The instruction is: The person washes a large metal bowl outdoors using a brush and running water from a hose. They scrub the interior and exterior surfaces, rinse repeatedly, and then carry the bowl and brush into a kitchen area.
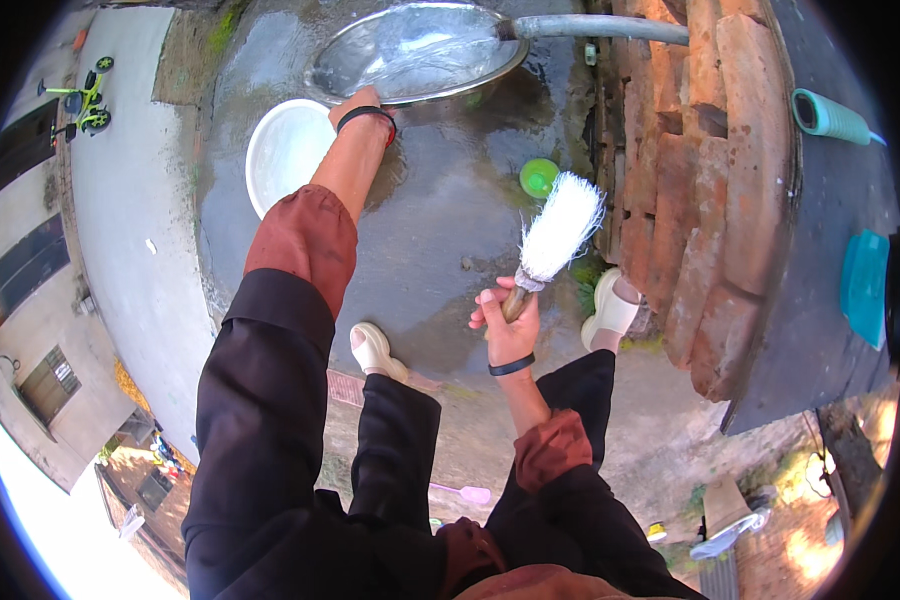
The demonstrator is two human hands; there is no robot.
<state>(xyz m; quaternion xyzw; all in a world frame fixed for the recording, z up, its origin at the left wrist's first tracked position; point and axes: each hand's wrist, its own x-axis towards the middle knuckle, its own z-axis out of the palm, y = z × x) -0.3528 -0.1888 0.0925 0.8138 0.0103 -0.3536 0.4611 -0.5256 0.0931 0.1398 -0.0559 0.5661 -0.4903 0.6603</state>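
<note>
My left hand (358,106) grips the near rim of a shiny metal basin (450,94), which appears tilted and has water in it. Beside that wrist, on the left, is a round white basin (285,157); my forearm covers part of it. A brush with white bristles (559,232) is in my right hand (511,330), its bristles pointing up and away from me. My fingers wrap its short wooden handle. A small green plastic container (538,178) lies just behind the bristles, on the wet concrete ground (435,240).
A grey pipe (607,28) reaches over the metal basin from the right. Stacked red bricks (742,150) support a dark slab (832,210) holding a turquoise cylinder (829,116) and a turquoise plastic container (865,289). A small green ride-on toy (86,101) stands far left. A pink paddle-shaped object (472,493) lies behind my feet.
</note>
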